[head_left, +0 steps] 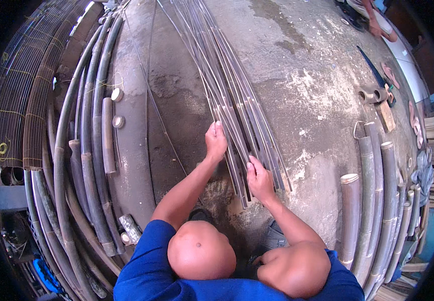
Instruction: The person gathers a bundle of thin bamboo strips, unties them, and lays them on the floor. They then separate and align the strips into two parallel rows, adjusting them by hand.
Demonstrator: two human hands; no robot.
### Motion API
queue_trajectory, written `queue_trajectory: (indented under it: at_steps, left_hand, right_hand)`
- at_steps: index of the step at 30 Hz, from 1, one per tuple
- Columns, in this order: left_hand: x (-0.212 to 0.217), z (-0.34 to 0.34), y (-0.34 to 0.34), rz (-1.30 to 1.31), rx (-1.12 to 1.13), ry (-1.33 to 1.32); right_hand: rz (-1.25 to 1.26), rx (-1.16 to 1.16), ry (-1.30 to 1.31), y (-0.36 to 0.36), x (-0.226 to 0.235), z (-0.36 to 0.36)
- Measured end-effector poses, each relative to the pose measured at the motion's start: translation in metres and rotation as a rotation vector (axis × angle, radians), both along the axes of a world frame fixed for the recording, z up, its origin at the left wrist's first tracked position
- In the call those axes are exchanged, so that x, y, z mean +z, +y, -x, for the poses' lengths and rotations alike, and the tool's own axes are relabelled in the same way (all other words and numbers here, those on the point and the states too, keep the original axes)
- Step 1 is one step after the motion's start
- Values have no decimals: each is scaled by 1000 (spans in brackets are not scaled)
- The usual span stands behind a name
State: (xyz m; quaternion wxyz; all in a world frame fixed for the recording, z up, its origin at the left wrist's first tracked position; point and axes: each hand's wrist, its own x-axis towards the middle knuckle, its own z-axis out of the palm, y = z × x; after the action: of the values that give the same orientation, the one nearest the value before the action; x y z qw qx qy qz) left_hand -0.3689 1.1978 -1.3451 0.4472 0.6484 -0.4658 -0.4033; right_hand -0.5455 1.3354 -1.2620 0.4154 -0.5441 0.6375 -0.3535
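Observation:
A long bundle of thin, flat grey bamboo strips (227, 90) lies fanned out on the concrete floor (307, 100), running from the top centre down to just in front of me. My left hand (216, 141) grips the left edge of the strips near their lower ends, fingers curled over them. A little lower, my right hand (260, 179) pinches strips near the ends in the middle of the bundle. My bare knees (202, 250) and blue shorts fill the bottom of the view.
Long curved bamboo poles (89, 150) lie along the left, with short cut pieces (107, 134) beside them and a woven slat mat (21, 100) further left. Several thicker poles (377, 200) lie at right. A blue saw (375, 72), sandals and another person's foot (377, 25) are at top right.

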Motion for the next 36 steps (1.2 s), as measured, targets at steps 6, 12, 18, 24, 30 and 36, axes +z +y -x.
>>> queue_trajectory:
  at_steps: [6, 12, 18, 24, 30, 36]
  left_hand:
    - [0, -14, -1, -350, 104, 346]
    - [-3, -16, 6, -34, 116, -150]
    - [-16, -33, 2, -116, 1, 59]
    - [1, -41, 16, -53, -18, -398]
    - [54, -6, 45, 382, -541, -732]
    - [43, -5, 68, 314, -739, -742]
  right_hand:
    - [-6, 48, 82, 7, 0, -12]
    - [26, 56, 54, 19, -6, -24]
    - [-48, 92, -18, 13, -6, -27]
    - [-38, 261, 195, 13, 23, 43]
    - [-287, -61, 179, 21, 33, 107]
    - [-82, 341, 497, 52, 21, 83]
